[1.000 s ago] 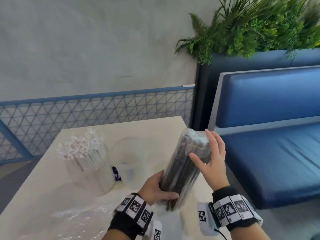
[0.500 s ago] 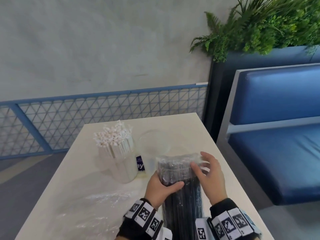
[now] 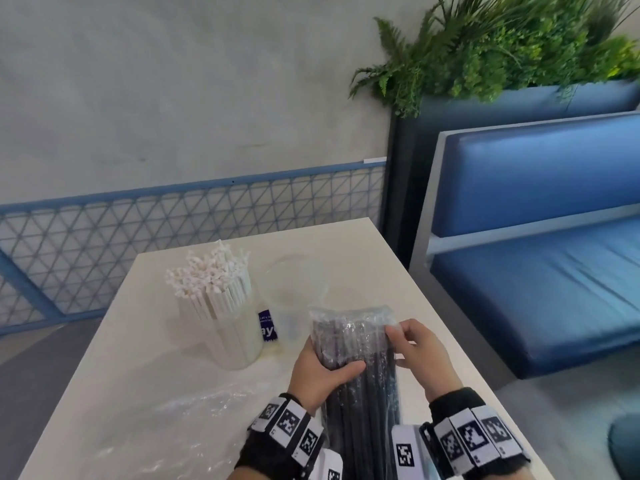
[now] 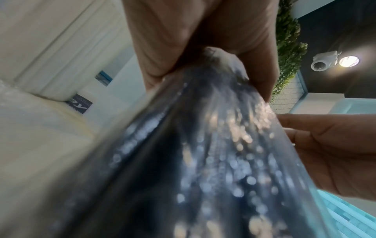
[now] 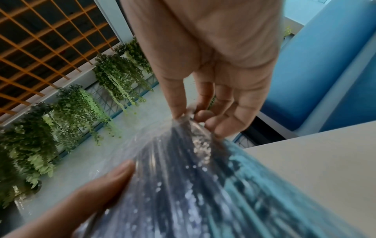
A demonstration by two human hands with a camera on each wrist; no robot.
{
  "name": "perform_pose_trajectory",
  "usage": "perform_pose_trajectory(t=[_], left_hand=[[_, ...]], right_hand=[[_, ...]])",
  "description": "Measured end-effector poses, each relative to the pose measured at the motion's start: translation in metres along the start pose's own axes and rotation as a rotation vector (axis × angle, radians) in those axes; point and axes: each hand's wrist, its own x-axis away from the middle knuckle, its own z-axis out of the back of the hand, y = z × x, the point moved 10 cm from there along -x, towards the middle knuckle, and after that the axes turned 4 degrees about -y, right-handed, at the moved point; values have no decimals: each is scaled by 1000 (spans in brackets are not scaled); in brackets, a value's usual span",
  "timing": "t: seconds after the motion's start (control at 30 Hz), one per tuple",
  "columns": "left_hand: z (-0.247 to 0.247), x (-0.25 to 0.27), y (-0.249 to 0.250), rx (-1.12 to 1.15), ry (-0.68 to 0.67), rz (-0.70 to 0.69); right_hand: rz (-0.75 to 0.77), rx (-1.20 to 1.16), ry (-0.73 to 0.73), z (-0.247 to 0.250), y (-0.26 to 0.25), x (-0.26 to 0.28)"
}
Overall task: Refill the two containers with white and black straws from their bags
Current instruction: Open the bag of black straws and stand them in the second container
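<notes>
Bag of black straws, held upright above the near counter edge. The left grip is wrapped around its middle; its top plastic is pinched by the right grip. Left of it, the white-straw container and an empty clear container are seen.

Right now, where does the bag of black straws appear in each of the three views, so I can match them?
Head: the bag of black straws stands bottom centre, between the left hand and right hand.
Left wrist: it fills the centre and bottom, blurred.
Right wrist: it fills the lower centre, its top pinched.
Shared landmark: the pale table, at left and at right in the wrist views.
</notes>
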Motion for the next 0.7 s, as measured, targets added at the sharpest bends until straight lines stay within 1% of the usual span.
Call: perform_pose_trajectory(t=[0.1, 0.23, 0.4, 0.47, 0.5, 0.57, 0.63, 0.7], left_hand=[[-4, -2, -3, -33, -50, 14], [-3, -7, -8, -72, -10, 20], [-6, -13, -10, -86, -23, 22], [-6, -15, -11, -86, -24, 24], [-5, -16, -12, -84, -22, 28], [-3, -17, -13, -68, -20, 34], [-3, -16, -12, -48, -37, 30], [-5, -16, -12, -34, -60, 33]], right_hand=[[-9, 19, 5, 5, 0, 2], [-19, 2, -7, 5, -4, 3], [-90, -231, -36, 0, -1, 7], [-69, -259, -25, 2, -6, 8], [-31, -217, -8, 5, -9, 8], [86, 14, 5, 8, -20, 9], [264, 341, 1, 4, -34, 15], [486, 621, 24, -6, -50, 23]])
